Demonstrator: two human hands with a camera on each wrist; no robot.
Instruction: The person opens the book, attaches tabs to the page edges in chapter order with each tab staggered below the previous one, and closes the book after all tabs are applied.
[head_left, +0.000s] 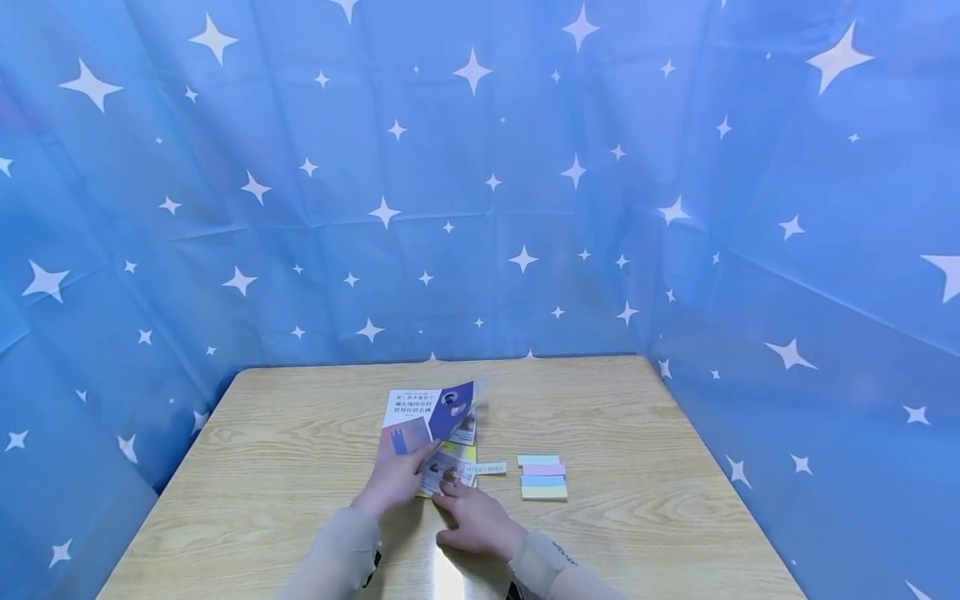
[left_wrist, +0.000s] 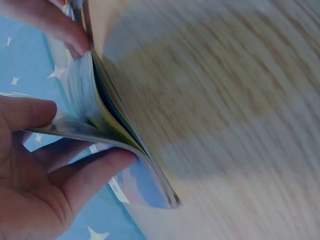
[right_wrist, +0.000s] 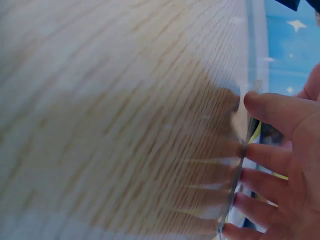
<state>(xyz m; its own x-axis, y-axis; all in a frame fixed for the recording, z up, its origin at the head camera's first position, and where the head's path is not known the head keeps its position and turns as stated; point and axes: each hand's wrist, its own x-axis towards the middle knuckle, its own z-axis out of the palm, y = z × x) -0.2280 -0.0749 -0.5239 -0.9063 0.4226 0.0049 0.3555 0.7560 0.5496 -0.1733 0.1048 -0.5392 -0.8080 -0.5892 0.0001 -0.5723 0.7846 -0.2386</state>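
A paperback book (head_left: pixel 412 404) lies on the table, its cover and some pages lifted and bent up. My left hand (head_left: pixel 392 482) pinches this lifted part between thumb and fingers. In the left wrist view, the left hand (left_wrist: pixel 45 175) has its thumb on one side of the lifted part and fingers on the other. My right hand (head_left: pixel 478 517) rests at the book's lower right, fingertips touching the page and edge. The right wrist view shows that hand's fingers (right_wrist: pixel 265 160) spread along the book's edge. A handwritten paper strip (head_left: pixel 486 469) sticks out from the book's right side.
A stack of coloured sticky notes (head_left: pixel 543 477), in pale green, pink, blue and yellow, lies right of the book. The wooden table (head_left: pixel 637 433) ends at a blue curtain (head_left: pixel 450 208) with white stars.
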